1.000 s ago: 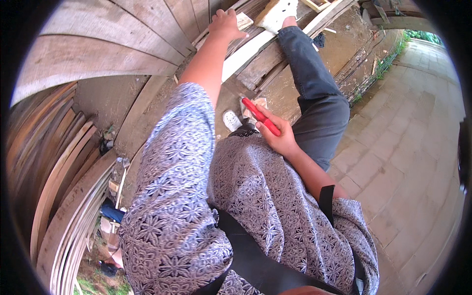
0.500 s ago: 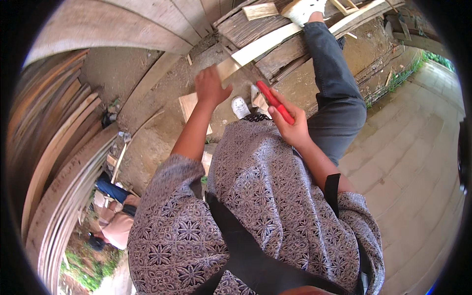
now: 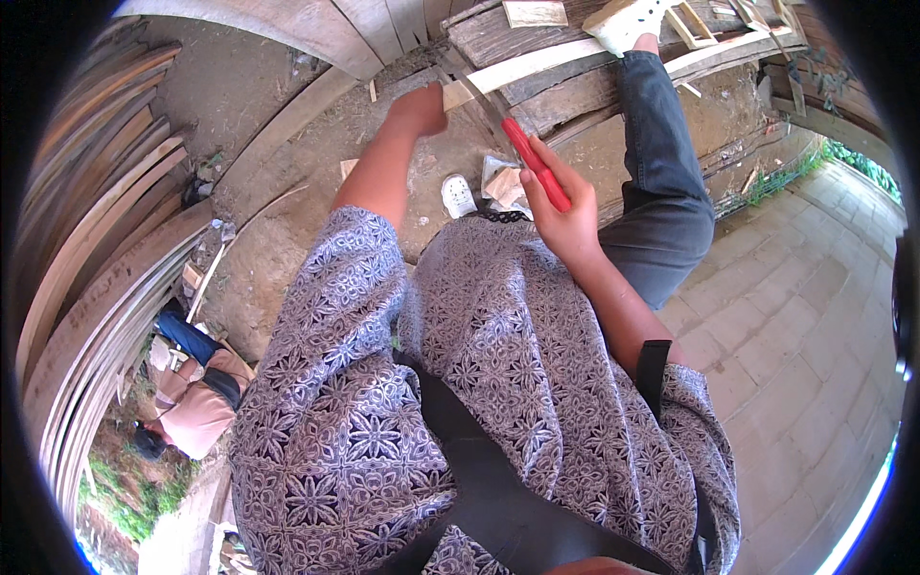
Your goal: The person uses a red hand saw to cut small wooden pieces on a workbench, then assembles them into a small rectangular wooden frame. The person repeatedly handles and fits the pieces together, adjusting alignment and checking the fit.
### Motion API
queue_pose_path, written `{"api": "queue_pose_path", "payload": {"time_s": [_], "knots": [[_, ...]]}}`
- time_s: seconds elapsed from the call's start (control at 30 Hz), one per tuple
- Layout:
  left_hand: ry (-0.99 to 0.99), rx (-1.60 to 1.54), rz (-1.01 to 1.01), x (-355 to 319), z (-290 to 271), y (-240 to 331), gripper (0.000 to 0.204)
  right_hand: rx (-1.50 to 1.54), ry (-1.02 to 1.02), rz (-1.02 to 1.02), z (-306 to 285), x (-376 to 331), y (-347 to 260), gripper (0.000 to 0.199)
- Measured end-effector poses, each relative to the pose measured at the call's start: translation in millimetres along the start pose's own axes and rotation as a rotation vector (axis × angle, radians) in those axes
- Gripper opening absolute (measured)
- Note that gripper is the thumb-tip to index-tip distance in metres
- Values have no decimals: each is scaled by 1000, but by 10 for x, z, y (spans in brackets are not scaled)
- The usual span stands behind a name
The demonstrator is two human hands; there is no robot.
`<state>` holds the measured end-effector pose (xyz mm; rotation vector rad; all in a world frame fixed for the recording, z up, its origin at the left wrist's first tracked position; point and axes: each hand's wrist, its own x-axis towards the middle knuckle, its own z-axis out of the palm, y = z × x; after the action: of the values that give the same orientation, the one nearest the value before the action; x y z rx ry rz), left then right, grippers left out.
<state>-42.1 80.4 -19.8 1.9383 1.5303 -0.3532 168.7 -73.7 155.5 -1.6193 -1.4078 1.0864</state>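
Observation:
A pale wooden strip [image 3: 541, 65] lies along a weathered wooden bench [image 3: 565, 101], its near end sticking out past the bench's left edge. My left hand [image 3: 419, 110] is closed round that projecting end. In my right hand [image 3: 563, 206] is a hand saw [image 3: 535, 163] with a red handle, gripped with the fingers wrapped round it. Its thin grey blade slants up and left to the strip, just right of my left hand. Whether the teeth bite into the wood I cannot tell. My right foot, in a white clog [image 3: 623, 24], rests on the strip.
Curved boards [image 3: 105, 278] are stacked along the left. A small wooden block [image 3: 535, 13] and a small wooden frame [image 3: 692, 27] lie on the bench. Another person [image 3: 196, 402] bends down at lower left. Paving [image 3: 786, 297] spreads to the right.
My left hand has moved forward from over the strip's end and closed on it. The saw has come up so its blade meets the strip. The view has shifted slightly.

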Motion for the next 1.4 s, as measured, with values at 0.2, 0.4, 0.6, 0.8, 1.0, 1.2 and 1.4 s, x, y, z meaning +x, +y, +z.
{"api": "queue_pose_path", "payload": {"time_s": [0.2, 0.4, 0.6, 0.8, 1.0, 1.2, 1.4], "knots": [[-109, -1, -52, -109, -267, 131, 46, 47, -14, 73, -47, -12, -1, 45], [-62, -1, -11, 7, -107, -34, 48, 0, -7, 53, -131, -168, -199, 44], [-62, 8, -44, -42, -92, 13, 49, 6, -38, 125, -318, -304, -363, 43], [-35, 34, -18, -32, -56, 18, 46, -32, -52, 108, -334, -316, -414, 44], [-68, 15, -50, -118, -155, 109, 45, -45, -48, 98, -528, -589, -684, 44], [-68, 13, -60, -117, -97, 213, 47, -52, 0, 62, 15, 177, 4, 40], [-79, 33, -42, -19, -109, 178, 48, -36, -13, 85, 117, 121, -106, 43]]}}
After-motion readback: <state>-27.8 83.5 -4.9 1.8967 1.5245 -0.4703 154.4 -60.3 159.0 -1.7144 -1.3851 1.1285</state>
